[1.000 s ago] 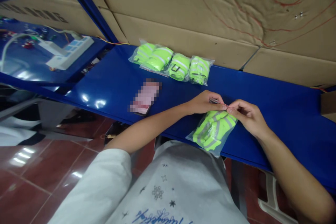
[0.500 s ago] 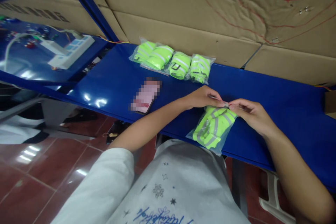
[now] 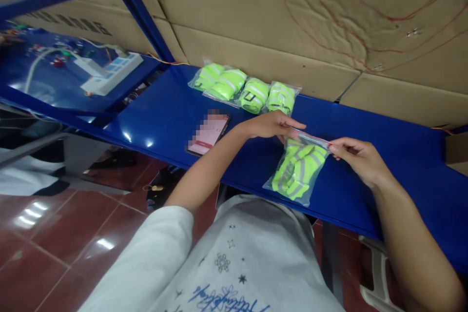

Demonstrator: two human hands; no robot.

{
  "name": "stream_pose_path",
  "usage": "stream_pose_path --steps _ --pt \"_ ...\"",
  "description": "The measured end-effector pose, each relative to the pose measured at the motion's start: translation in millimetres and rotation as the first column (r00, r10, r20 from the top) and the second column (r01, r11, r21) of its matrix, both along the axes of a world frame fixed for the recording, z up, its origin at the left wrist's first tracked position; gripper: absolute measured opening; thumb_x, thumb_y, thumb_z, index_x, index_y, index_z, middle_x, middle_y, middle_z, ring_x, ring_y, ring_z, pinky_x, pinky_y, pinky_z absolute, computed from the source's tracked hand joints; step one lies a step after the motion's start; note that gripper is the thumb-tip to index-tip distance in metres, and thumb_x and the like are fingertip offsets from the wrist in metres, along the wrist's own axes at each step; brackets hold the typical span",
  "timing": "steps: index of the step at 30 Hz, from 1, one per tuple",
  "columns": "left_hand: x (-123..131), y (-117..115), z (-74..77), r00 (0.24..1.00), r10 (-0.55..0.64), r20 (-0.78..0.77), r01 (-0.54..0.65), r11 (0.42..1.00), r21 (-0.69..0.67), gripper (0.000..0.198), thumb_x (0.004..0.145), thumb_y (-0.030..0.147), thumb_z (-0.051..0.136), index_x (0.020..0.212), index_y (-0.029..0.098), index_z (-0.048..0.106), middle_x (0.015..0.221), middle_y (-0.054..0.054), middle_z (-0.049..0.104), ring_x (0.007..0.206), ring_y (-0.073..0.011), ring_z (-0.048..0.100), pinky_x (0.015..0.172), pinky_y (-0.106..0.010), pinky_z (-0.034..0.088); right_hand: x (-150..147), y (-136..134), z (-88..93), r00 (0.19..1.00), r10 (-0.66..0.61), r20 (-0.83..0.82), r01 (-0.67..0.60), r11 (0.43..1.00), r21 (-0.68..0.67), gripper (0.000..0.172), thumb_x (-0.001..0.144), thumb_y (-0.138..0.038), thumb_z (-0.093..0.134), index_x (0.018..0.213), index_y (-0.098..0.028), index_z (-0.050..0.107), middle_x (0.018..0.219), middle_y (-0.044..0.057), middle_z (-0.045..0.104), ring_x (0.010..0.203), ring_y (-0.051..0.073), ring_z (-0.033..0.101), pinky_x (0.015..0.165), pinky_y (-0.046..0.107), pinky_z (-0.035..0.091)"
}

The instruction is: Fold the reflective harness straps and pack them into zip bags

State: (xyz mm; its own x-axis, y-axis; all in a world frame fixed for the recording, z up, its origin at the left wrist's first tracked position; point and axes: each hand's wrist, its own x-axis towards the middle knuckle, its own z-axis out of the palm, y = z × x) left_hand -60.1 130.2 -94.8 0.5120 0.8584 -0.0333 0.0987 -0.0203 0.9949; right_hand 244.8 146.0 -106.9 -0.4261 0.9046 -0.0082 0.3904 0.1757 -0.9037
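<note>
Between my hands is a clear zip bag (image 3: 272, 183) with a folded neon-yellow reflective strap or vest (image 3: 302, 168) inside, grey bands showing. My left hand (image 3: 280, 126) pinches the bag's top edge near its left corner, with the index finger stretched along the red-lined seal. At the opposite corner, my right hand (image 3: 351, 153) grips the same edge between thumb and fingers. The bag hangs toward my body, over the front of the blue table (image 3: 365, 195). I cannot tell whether the seal is closed all along.
Several packed neon-yellow bundles (image 3: 228, 83) lie in a row by the cardboard wall (image 3: 234, 24). A phone (image 3: 208, 134) rests left of my forearm. Farther left are a white power strip (image 3: 113, 75) and a blue metal frame (image 3: 131, 5). A cardboard box (image 3: 457, 153) stands at far right.
My hands have moved apart along the bag's top edge, the left one going left. The edge is now stretched out between them, and my left index finger has straightened.
</note>
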Motion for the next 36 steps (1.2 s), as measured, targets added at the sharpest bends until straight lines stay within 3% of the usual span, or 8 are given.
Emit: stream_pose_path --steps 10,15,18,20,23,29,33,36 --pt "-2 -3 6.9 1.0 0.004 0.031 -0.007 0.992 0.128 0.046 0.087 0.03 0.077 0.132 0.021 0.071 0.107 -0.008 0.081 0.095 -0.0204 0.076 0.07 -0.025 0.06 -6 0 -4.4 0.999 -0.054 -0.006 0.055 0.992 0.113 0.035 0.085 -0.058 0.075 0.087 -0.023 0.074 0.069 0.001 0.062 0.061 0.014 0.053 0.057 0.028 0.042" --pt "21 -9 3.0 0.883 0.444 0.15 -0.466 0.866 0.181 0.031 0.093 0.03 0.067 0.119 0.014 0.073 0.091 -0.009 0.078 0.085 -0.0215 0.075 0.049 -0.021 0.049 -14 -6 -10.4 0.948 -0.261 -0.18 0.307 0.898 0.314 0.034 0.095 -0.055 0.064 0.113 -0.027 0.068 0.091 0.004 0.069 0.078 0.019 0.065 0.076 0.036 0.055" --pt "36 -20 7.6 0.748 0.616 0.249 -0.659 0.733 0.168 0.025 0.094 0.032 0.066 0.114 0.017 0.069 0.102 -0.008 0.075 0.089 -0.0199 0.072 0.052 -0.021 0.053 -22 -17 -10.8 0.985 -0.06 -0.162 0.102 0.958 0.267 0.053 0.094 -0.059 0.063 0.137 -0.029 0.056 0.12 0.008 0.07 0.101 0.023 0.069 0.093 0.04 0.056" --pt "44 -28 12.1 0.783 0.525 0.334 -0.584 0.805 0.102 0.032 0.097 0.038 0.063 0.122 0.02 0.064 0.118 -0.009 0.072 0.092 -0.0193 0.072 0.062 -0.025 0.06 -29 -26 -11.0 0.986 0.099 -0.133 -0.079 0.986 0.148 0.077 0.085 -0.061 0.073 0.15 -0.031 0.043 0.143 0.011 0.061 0.122 0.026 0.064 0.103 0.041 0.053" --pt "51 -35 13.5 0.828 0.33 0.453 -0.381 0.924 0.023 0.038 0.1 0.044 0.057 0.131 0.021 0.059 0.135 -0.012 0.065 0.098 -0.0207 0.073 0.077 -0.034 0.065 -38 -33 -10.0 0.986 0.068 -0.153 -0.077 0.996 -0.051 0.094 0.075 -0.054 0.085 0.153 -0.03 0.038 0.151 0.01 0.055 0.134 0.03 0.057 0.107 0.043 0.052" --pt "54 -22 -8.0 0.775 0.555 0.301 -0.601 0.795 0.083 0.041 0.087 0.037 0.075 0.122 0.023 0.058 0.142 -0.011 0.057 0.119 -0.0224 0.063 0.086 -0.03 0.059 -33 -23 0.4 0.925 -0.109 -0.364 -0.06 0.905 -0.422 0.067 0.075 -0.042 0.069 0.138 -0.024 0.057 0.12 0.01 0.074 0.105 0.033 0.072 0.087 0.047 0.061" --pt "63 -23 -17.2 0.893 0.351 0.283 -0.256 0.911 -0.323 0.068 0.081 0.045 0.083 0.137 0.023 0.05 0.141 -0.016 0.06 0.122 -0.0286 0.064 0.085 -0.036 0.06 -27 -18 2.1 0.904 -0.209 -0.374 0.015 0.889 -0.459 0.059 0.077 -0.048 0.054 0.124 -0.016 0.067 0.101 0.014 0.078 0.1 0.037 0.073 0.084 0.052 0.06" --pt "72 -29 -21.7 0.911 0.207 0.357 -0.048 0.912 -0.407 0.079 0.074 0.044 0.09 0.14 0.024 0.052 0.139 -0.015 0.064 0.119 -0.0292 0.067 0.083 -0.035 0.06 -29 -19 -3.3 0.906 -0.195 -0.375 0.029 0.914 -0.405 0.061 0.077 -0.048 0.057 0.129 -0.018 0.065 0.108 0.012 0.078 0.104 0.037 0.073 0.087 0.051 0.06"
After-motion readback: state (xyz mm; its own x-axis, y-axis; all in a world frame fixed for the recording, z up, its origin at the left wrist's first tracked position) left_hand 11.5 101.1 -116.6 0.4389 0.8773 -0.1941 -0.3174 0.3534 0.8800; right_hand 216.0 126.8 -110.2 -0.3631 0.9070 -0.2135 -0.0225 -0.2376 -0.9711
